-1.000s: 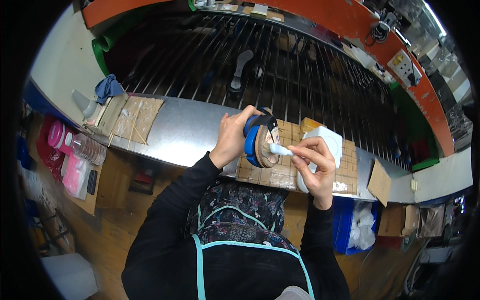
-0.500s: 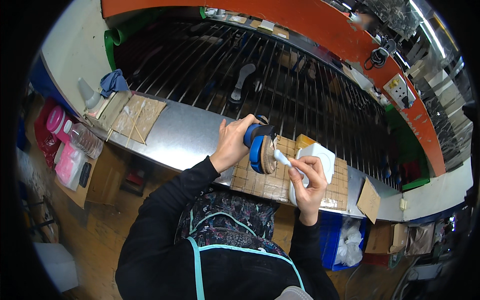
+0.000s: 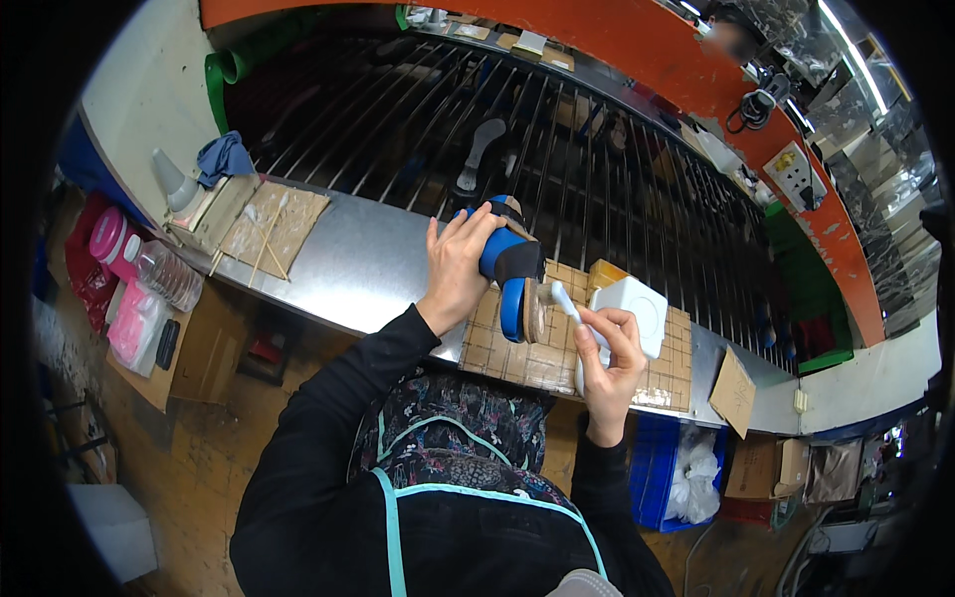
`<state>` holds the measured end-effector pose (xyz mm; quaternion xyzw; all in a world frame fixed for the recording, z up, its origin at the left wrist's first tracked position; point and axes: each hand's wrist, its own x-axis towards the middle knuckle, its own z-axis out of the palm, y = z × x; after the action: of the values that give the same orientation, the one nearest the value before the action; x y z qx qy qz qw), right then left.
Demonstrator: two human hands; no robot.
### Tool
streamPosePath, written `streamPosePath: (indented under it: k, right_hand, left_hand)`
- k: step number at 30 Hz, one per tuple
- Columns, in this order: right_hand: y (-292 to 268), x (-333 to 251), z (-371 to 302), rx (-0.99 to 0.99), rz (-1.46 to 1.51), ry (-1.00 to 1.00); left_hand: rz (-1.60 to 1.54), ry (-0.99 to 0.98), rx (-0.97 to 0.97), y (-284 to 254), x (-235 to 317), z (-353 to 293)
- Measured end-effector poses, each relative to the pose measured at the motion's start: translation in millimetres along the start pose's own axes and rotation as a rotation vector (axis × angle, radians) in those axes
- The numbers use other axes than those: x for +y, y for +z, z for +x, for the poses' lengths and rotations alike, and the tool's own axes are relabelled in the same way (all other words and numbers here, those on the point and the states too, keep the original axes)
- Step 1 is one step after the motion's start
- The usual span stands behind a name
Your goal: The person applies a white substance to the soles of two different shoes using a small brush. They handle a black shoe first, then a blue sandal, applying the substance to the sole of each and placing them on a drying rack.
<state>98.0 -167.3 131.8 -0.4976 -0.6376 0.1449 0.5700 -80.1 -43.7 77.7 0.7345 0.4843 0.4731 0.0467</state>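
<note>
My left hand [image 3: 458, 264] is wrapped round a blue sandal [image 3: 512, 308] with a dark strap. The sandal is tipped on edge, its tan sole side facing right. Between the fingertips of my right hand [image 3: 612, 370] is a small white brush [image 3: 565, 302]. Its bristle end is close against the sole; whether it touches, I cannot tell. A white plastic container [image 3: 637, 306] stands just beyond my right hand, partly covered by it. Beneath both hands lies a taped cardboard mat [image 3: 502, 363] on the metal ledge.
Beyond the ledge [image 3: 368, 254] runs a rack of metal rods [image 3: 398, 139], with a grey sole [image 3: 482, 149] on it. To the left lies cardboard with wooden sticks [image 3: 274, 234]. A yellow block [image 3: 605, 274] sits behind the container. A blue crate [image 3: 652, 473] stands below right.
My left hand has shifted slightly up and left and turned the sandal, so its sole is seen more edge-on. The brush is held more upright in my right hand.
</note>
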Motion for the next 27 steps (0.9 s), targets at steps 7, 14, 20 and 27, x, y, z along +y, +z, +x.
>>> streamPosePath:
  k: [7,14,20,27]
  right_hand:
    - [3.2,0.0,-5.3,0.015,0.029,-0.042]
    - [-0.9,-2.1,8.2,0.014,-0.027,-0.157]
    - [-6.1,-5.2,24.5,-0.018,-0.042,-0.212]
    - [-6.7,-5.3,31.7,-0.058,-0.01,-0.206]
  left_hand:
    - [-0.157,-0.072,-0.128,-12.6,11.7,5.9]
    - [-0.301,-0.127,-0.359,-20.3,19.4,8.3]
    - [-0.334,-0.143,-0.544,-14.4,15.9,6.1]
    - [-0.405,-0.206,-0.813,-8.6,9.2,-0.5]
